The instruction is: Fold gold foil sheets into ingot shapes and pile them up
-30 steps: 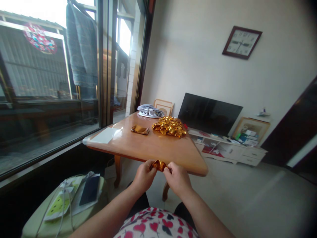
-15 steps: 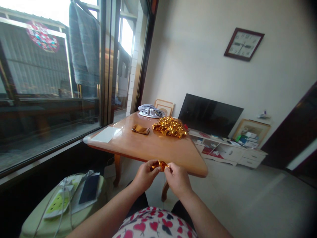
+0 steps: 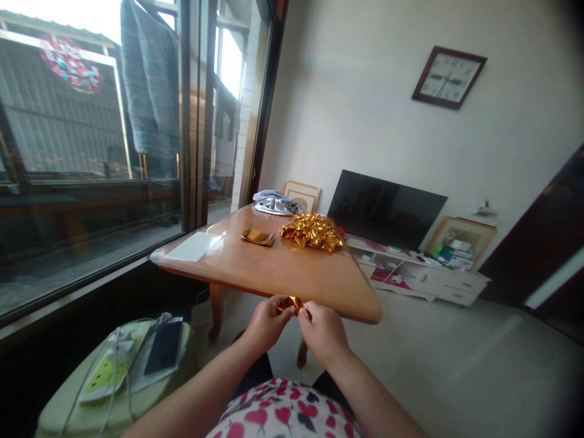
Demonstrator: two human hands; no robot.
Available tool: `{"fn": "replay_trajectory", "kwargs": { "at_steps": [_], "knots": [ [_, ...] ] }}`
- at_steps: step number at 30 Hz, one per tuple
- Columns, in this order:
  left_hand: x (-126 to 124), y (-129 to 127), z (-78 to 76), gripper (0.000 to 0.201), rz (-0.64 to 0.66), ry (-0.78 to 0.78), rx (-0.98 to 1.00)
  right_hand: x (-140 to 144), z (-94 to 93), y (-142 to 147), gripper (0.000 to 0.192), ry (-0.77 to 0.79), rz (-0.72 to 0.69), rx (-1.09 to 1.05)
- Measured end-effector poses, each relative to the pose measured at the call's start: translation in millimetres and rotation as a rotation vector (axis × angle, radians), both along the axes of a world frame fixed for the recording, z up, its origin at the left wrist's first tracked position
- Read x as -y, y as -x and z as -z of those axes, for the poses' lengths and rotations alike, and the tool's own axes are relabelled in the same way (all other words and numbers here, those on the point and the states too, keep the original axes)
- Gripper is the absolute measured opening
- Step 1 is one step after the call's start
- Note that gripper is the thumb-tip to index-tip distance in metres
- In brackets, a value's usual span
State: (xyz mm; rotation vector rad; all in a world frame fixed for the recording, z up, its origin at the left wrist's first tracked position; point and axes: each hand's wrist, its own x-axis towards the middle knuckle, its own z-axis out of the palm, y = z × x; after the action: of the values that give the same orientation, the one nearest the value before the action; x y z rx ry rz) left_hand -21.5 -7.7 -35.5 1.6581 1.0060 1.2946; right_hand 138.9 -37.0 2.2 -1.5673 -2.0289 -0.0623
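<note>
A small piece of shiny gold foil paper (image 3: 292,303) is pinched between my two hands, just off the near edge of the wooden table (image 3: 274,274). My left hand (image 3: 267,322) grips its left end with thumb and fingers. On its right end, my right hand (image 3: 323,328) is closed in a pinch. The piece is bent, and its ends are hidden by my fingers. Beyond it on the table lie a stack of flat gold foil sheets (image 3: 257,236) and a heap of folded gold foil pieces (image 3: 312,232).
A white sheet (image 3: 194,246) lies at the table's left. Folded cloth (image 3: 276,202) sits at its far end. Left of me, a green stool (image 3: 59,407) bears a phone (image 3: 164,347) and cables. A television (image 3: 387,210) stands on a white cabinet (image 3: 424,283).
My right hand has moved slightly left, closer to my left hand, and the visible stretch of foil between them is shorter. The view has shifted slightly.
</note>
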Motion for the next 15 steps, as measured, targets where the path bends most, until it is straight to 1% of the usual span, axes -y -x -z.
{"fn": "replay_trajectory", "kwargs": {
  "at_steps": [5, 9, 12, 15],
  "knots": [
    [0, 0, -1.4, 0.028, 0.042, 0.048, 0.026, -1, 0.8, -3, 0.023, 0.003, 0.0, -0.031],
    [2, 3, -6.2, 0.033, 0.052, 0.143, 0.024, -2, 1.4, -6, 0.025, 0.025, -0.02, -0.122],
    [2, 5, -9.4, 0.034, 0.064, 0.175, 0.069, -5, 2.6, -8, 0.026, 0.045, -0.035, -0.191],
    [2, 6, -12.1, 0.032, 0.071, 0.19, 0.083, -8, 5.4, -10, 0.03, 0.076, -0.045, -0.269]
  ]
}}
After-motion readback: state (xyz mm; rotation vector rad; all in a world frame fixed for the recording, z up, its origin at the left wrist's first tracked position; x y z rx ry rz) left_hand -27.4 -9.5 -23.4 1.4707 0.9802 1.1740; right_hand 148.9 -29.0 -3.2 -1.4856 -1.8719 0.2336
